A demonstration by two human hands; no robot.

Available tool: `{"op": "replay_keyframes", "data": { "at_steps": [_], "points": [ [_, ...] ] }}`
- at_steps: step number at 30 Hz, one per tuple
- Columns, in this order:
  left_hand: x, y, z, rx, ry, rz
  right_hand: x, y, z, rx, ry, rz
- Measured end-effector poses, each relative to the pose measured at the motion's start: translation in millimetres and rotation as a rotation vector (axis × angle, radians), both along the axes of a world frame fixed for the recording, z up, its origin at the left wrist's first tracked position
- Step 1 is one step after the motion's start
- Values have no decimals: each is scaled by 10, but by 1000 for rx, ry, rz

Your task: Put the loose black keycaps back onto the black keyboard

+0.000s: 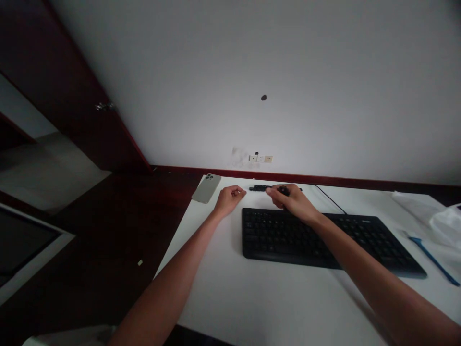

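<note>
My left hand point(230, 199) rests at the back left of the white table point(230, 298), its fingers curled in loosely. Whether anything sits between those fingertips is too small to tell. Over the back edge of a black keyboard point(288, 238), my right hand point(293, 202) is closed on a small black piece point(284, 191), mostly hidden by the fingers. Behind the keyboard lies a row of small black pieces point(260, 188) that look like keycaps, partly covered by my right hand. My right forearm crosses above the keyboard and hides some of its keys.
A pale phone point(207, 188) lies face down at the table's back left corner. On the right are a blue thin tool point(434, 259) and a white plastic bag point(444, 223). The keyboard's cable point(329, 198) runs to the back edge. Wall sockets point(261, 158) sit beyond.
</note>
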State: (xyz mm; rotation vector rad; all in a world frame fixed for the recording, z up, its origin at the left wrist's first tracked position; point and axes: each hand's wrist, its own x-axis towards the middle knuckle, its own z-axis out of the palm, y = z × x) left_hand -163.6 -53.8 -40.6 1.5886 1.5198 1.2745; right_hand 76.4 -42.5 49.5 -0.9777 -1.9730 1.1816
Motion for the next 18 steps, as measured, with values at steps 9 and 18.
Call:
{"op": "replay_keyframes", "data": {
  "at_steps": [9, 18],
  "points": [
    [13, -22, 31, -3, -26, 20, -491, -37, -257, -360, 632, -44],
    [42, -49, 77, 4, 2, 17, -519, -50, -480, -280, 502, -67]
  ]
}}
